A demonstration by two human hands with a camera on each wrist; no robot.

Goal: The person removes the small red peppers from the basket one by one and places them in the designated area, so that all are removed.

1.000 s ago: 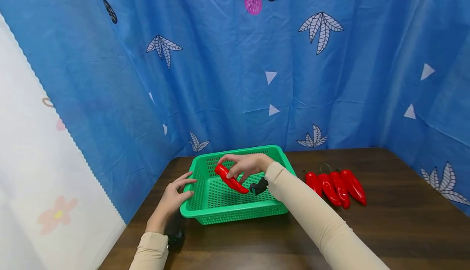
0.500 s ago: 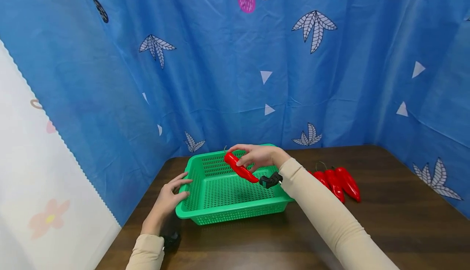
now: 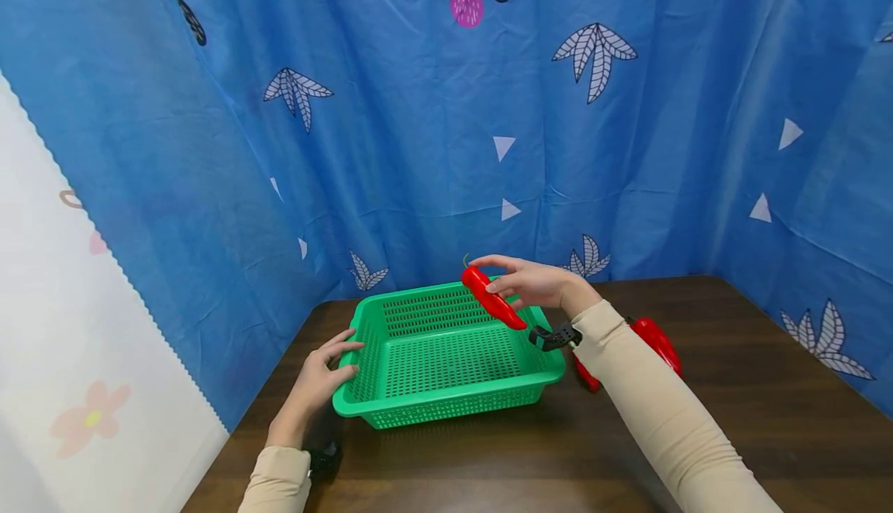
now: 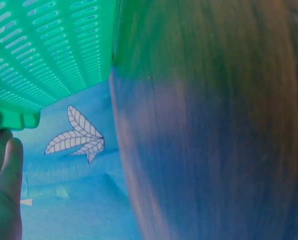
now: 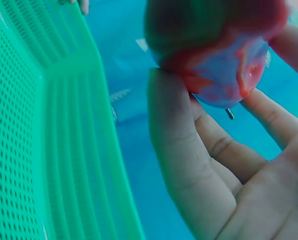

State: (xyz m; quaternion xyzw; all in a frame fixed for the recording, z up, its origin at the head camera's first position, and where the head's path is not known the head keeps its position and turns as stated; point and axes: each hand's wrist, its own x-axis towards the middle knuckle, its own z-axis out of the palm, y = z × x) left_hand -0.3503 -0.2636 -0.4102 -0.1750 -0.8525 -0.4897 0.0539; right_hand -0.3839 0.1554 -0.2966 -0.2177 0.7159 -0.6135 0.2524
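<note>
My right hand (image 3: 536, 284) pinches a red chili pepper (image 3: 494, 299) between thumb and fingers, above the right back part of a green plastic basket (image 3: 446, 401). The pepper slants, its thin stem at the upper left and its tip low to the right. Close up in the right wrist view, the glossy chili pepper (image 5: 216, 55) sits between the thumb and fingertips. With fingers fairly straight and spread, my left hand (image 3: 317, 377) touches the basket's left rim. Seen in the left wrist view, fingers (image 4: 11, 170) reach the underside of the rim.
More red chili peppers (image 3: 657, 342) lie on the dark wooden table (image 3: 753, 420) right of the basket, partly hidden by my right sleeve (image 3: 670, 412). A blue patterned curtain (image 3: 418, 149) hangs behind the table, with a white cloth (image 3: 105, 327) at the left.
My right hand has lifted the chili pepper and carried it rightward, from over the basket's middle to its right back side. My left hand stays at the rim. The view has shifted slightly.
</note>
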